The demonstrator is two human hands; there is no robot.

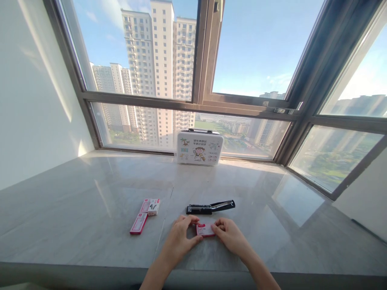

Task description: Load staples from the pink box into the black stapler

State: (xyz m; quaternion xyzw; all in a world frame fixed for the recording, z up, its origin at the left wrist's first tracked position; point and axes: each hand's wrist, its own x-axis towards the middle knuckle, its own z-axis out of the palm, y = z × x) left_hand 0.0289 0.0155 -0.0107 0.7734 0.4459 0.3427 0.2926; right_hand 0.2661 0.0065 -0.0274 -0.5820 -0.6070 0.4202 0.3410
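A small red-and-white box (205, 230) lies on the near part of the counter (99, 237), between the person's two hands. The right hand (228, 235) pinches its right end between thumb and curled fingers. The left hand (181, 237) curves round the left end, thumb toward the front and fingertips toward the back; whether it presses on the box I cannot tell.

The step in hand looks like steadying and handling this box. The next move seems to call for a light, even hold, with the left hand as a brace while the right fingers work at their end, since thin card could crush.

Just behind the box lies a black stapler (198, 210), swung wide open with its metal channel bare. To the left, two flat pink-and-white boxes (139, 223) (144, 206) and a small white box (154, 207) sit close together. Farther back, a white case (200, 149) with cartoon prints stands upright by the window.

The right fingers cover one end of the held box, so any flap there is hidden. Its fine print is too small to read, staples in the stapler cannot be made out, and both forearms are cut off below.
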